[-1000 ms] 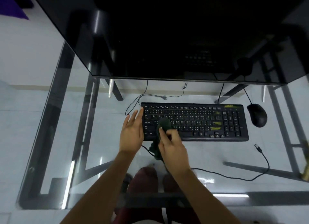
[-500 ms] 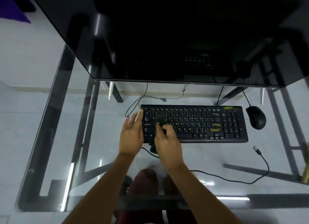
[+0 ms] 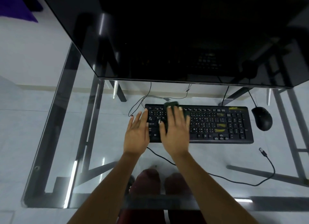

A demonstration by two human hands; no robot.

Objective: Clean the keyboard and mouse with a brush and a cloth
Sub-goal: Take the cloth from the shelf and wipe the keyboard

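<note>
Now the keyboard [image 3: 217,123] lies flat on the glass bench [image 3: 55,140], its long side running from 9 to 3 o'clock, at the middle of the view. The right hand [image 3: 175,130] lies over the left part of the keys with its fingers straight and spread, pressing a dark green cloth [image 3: 171,104] down onto them. One end of the cloth shows past the fingertips at the keyboard's 12 o'clock edge, and a little more peeks out beside the hand toward 3 o'clock; the rest is hidden under the palm. The left hand [image 3: 137,132] is flat and open too, its fingers straight, resting at the keyboard's 9 o'clock end, with the fingertips touching the corner there and the palm over the glass.

The black mouse [image 3: 262,118] sits on the bench just beside the keyboard's 3 o'clock end, apart from it, its cord running up toward 12 o'clock. A loose black cable [image 3: 234,182] curls across the glass at 5 o'clock and ends in a plug [image 3: 262,152] near the keyboard's lower right corner. A large dark monitor [image 3: 167,40] fills the view at 12 o'clock. Through the glass, at 6 o'clock, the person's knees [image 3: 160,182] in dark red cloth are visible, with the bench's metal frame [image 3: 93,123] toward 9 o'clock.
</note>
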